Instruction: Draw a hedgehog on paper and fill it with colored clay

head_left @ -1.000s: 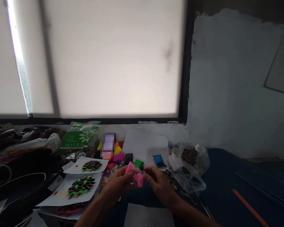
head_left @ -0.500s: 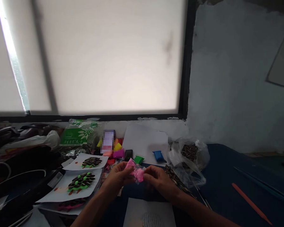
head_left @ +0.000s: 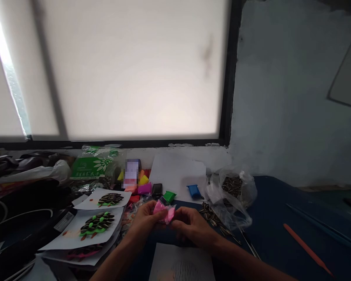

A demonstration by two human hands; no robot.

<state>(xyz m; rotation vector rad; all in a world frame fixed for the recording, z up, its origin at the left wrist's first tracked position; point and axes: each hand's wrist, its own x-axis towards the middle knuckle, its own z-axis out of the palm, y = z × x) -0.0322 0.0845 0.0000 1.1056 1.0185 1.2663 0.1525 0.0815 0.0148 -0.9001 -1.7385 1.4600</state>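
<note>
My left hand is closed around a clear packet of pink modelling clay, its thumb lying over the front. At the packet's right edge, the curled fingers of my right hand pinch the wrapper; their tips are partly hidden. Below both hands lies a white sheet of paper with a grey scaly-looking patch on it. Just beyond the packet sit a green clay packet and a black one. Loose striped sunflower seeds are scattered beside my right hand.
Paper sheets with seed-and-clay figures are stacked at left. A blue clay packet rests by a white sheet at the back. Right of it stands a plastic bag of seeds. An orange pointed tool lies on the dark blue table.
The pink packet has turned and sits more bunched in my left hand, whose thumb now covers more of it. My right hand stays at its edge. The whole view has shifted slightly.
</note>
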